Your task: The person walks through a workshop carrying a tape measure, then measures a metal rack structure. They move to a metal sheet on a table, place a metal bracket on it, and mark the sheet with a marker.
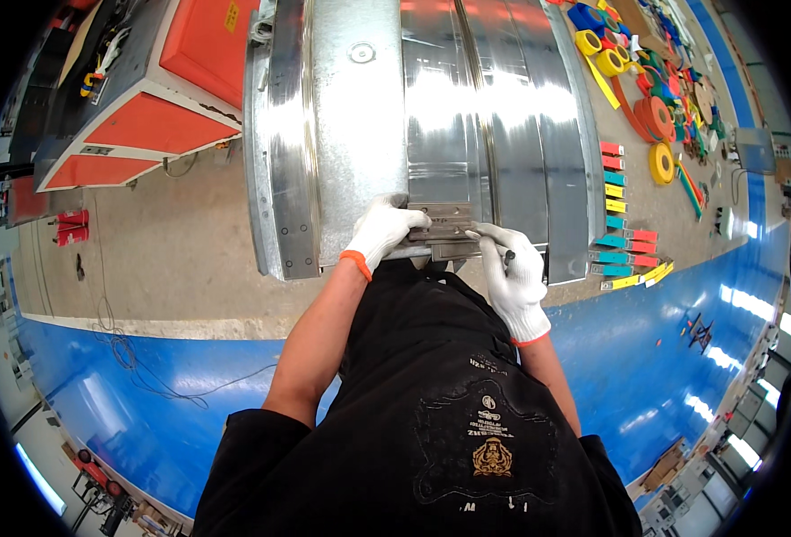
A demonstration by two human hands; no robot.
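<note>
Both my hands wear white knit gloves with orange cuffs. At the near edge of a large shiny sheet-metal piece lies a small stack of grey-brown metal plates. My left hand grips the stack's left side, thumb on top. My right hand is at its right side, fingers pinched around a slim pen-like tool with a dark end. Its tip lies close to the plates' right edge; whether it touches is too small to tell.
A red and grey cabinet stands at the left. On the floor to the right lie rolls of yellow and orange webbing and several coloured straps. A thin cable crosses the blue floor at the left.
</note>
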